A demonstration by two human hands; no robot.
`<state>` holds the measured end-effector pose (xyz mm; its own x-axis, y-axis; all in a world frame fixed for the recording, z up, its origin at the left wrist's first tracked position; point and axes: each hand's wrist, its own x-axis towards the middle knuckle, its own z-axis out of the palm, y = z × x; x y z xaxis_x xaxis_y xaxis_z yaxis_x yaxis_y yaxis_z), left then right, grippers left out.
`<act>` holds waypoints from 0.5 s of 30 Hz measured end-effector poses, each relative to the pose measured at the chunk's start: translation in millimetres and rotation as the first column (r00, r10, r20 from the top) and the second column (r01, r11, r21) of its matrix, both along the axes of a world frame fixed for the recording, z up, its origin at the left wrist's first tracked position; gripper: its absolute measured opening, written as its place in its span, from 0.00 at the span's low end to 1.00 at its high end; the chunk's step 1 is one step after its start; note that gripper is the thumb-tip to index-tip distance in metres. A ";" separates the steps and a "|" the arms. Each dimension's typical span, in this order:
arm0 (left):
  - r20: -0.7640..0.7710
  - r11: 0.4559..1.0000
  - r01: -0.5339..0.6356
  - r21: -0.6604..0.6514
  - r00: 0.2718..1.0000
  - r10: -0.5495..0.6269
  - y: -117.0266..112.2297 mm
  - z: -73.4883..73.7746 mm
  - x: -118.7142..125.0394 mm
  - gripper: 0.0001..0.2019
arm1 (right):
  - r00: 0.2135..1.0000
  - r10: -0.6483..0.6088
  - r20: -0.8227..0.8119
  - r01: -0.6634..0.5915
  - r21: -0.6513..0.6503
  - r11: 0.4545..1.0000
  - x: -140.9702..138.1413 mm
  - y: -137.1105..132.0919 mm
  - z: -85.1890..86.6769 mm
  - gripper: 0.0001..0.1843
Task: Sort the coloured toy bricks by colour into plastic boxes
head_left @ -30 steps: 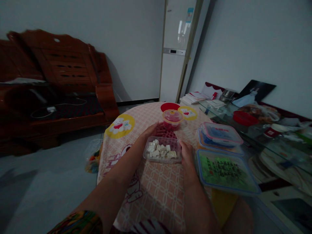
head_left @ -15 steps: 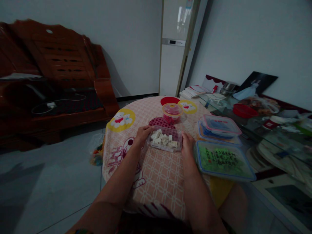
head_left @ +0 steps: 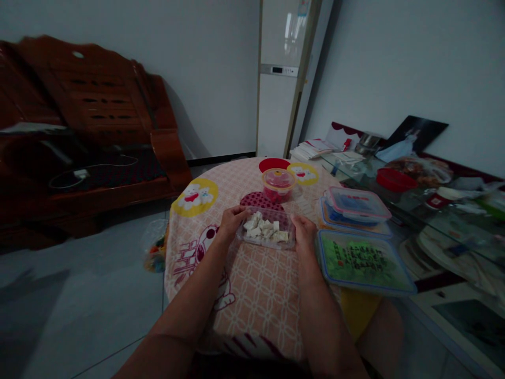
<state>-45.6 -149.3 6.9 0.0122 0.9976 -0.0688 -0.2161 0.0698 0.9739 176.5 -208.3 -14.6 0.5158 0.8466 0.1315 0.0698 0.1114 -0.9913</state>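
Note:
Between my hands is a clear plastic container (head_left: 265, 243) with several white cubes (head_left: 263, 227) in it that look like tofu. My left hand (head_left: 232, 221) grips its left end, thumb at the rim. At the right end, my right hand (head_left: 303, 230) closes on the side wall. Just behind it stands a round lidded bowl (head_left: 278, 184) with pink-red contents. To the right lies a blue-rimmed lidded box (head_left: 363, 262) with green contents. Whether the clear container rests on the cloth or is held just above it, I cannot tell.
A patterned cloth covers the round table (head_left: 260, 295). Stacked lidded boxes (head_left: 357, 204) stand at its right. Farther right, a glass-topped cabinet (head_left: 402, 210) carries a red bowl (head_left: 395, 179) and a paper cup (head_left: 438, 199). A wooden bench (head_left: 98, 110) is at the left.
The view has shifted slightly. Both hands keep their grip on the clear container, which stays in nearly the same place with the white cubes inside.

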 end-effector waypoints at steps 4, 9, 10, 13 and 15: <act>0.018 1.000 -0.023 0.014 1.000 0.023 -0.8 -1.8 1.5 0.15 | 0.997 -0.061 0.055 0.058 0.047 0.997 0.1 3.9 5.0 0.19; -0.022 0.999 -0.035 0.042 0.999 0.036 0.1 -3.0 0.5 0.14 | 0.973 -0.052 0.223 0.046 0.030 0.998 5.8 5.8 9.4 0.18; -0.032 0.998 -0.034 0.053 0.999 0.036 0.2 -3.5 -0.1 0.14 | 0.968 -0.053 0.244 0.048 0.028 0.998 6.6 5.9 9.9 0.18; -0.054 0.997 -0.019 0.070 0.998 0.023 0.7 -6.6 -1.6 0.15 | 0.967 -0.062 0.246 0.053 0.042 0.998 6.0 6.2 9.8 0.18; -0.044 0.998 -0.021 0.057 0.999 0.023 1.3 -9.1 -1.2 0.16 | 0.980 -0.068 0.189 0.061 0.043 0.997 3.9 7.0 7.9 0.19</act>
<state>-46.8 -148.0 -2.2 -0.0117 0.9999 -0.0118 -0.1731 0.0096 0.9849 180.4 -201.3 -6.7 0.5315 0.8053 0.2627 0.2653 0.1363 -0.9545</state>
